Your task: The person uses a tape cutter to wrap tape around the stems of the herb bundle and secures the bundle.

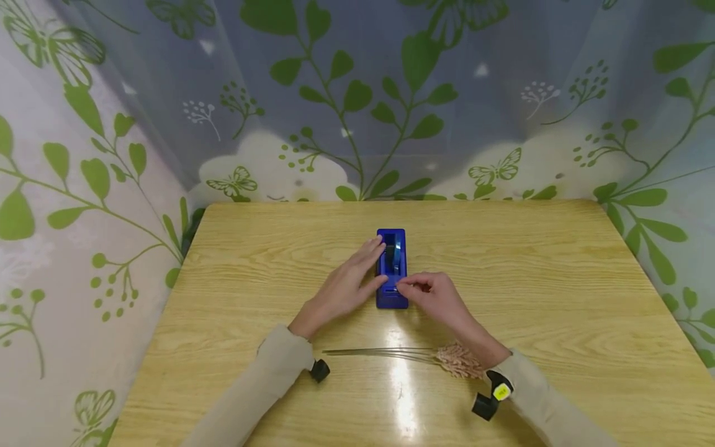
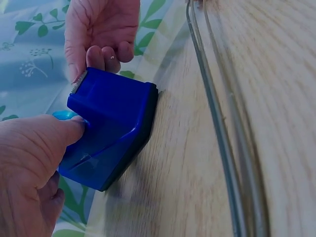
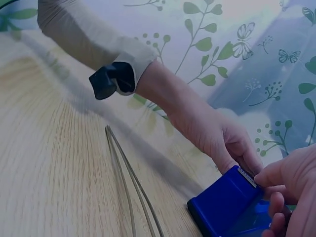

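Note:
A blue tape dispenser (image 1: 393,302) stands upright on the table, a shiny roll of tape (image 1: 397,256) seated inside it. My left hand (image 1: 345,282) holds it from the left, fingers along its side and thumb on the body behind the cutter. At the toothed metal cutter (image 3: 247,176), the thumb and forefinger of my right hand (image 1: 441,301) come together in a pinch on the tape's end. The clear tape itself barely shows between those fingertips. Nearer to me, a dried flower spray (image 1: 459,360) lies crosswise, its pinkish head partly under my right wrist.
Thin stems (image 1: 380,352) of the spray stretch leftward across the wooden table (image 1: 251,248). A leaf-patterned curtain (image 1: 357,124) hangs behind the table and along its sides. A small black camera (image 1: 319,370) sits on each wrist.

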`<state>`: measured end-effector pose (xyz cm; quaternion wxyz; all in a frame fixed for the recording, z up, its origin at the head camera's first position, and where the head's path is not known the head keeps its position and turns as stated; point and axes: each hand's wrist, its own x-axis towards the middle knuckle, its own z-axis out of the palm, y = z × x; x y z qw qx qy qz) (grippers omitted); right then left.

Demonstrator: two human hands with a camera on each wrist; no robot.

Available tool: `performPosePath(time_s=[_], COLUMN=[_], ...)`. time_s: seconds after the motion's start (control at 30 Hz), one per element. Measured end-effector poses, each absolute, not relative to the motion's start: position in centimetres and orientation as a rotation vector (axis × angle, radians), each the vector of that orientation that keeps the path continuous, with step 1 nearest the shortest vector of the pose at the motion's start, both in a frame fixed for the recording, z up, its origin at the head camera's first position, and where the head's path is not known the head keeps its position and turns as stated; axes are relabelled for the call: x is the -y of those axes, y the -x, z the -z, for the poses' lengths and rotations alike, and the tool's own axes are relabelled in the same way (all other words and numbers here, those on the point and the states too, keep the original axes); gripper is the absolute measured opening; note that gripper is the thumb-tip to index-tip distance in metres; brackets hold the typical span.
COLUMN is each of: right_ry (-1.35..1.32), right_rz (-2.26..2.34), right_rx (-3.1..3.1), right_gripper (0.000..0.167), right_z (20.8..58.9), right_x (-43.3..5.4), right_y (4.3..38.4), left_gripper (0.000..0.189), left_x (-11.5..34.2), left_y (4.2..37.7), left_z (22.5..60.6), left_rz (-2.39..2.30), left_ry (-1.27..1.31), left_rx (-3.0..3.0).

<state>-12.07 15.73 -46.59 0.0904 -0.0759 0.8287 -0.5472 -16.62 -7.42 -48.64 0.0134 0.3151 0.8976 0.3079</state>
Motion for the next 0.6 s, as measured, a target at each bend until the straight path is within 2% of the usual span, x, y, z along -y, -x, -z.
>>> performPosePath(time_s=[0.6], right_ry=[0.012], right_rz=[1.781], right_rx=[-2.324], right_gripper=[0.022], right_z=[46.1], right_x=[-14.5], right_y=[12.5], left_gripper=[0.072], left_x=[7.7], left_y=[17.0], left_z=[48.7], left_rz=[-0.949], left_ry=[-0.977], left_rx=[-2.805])
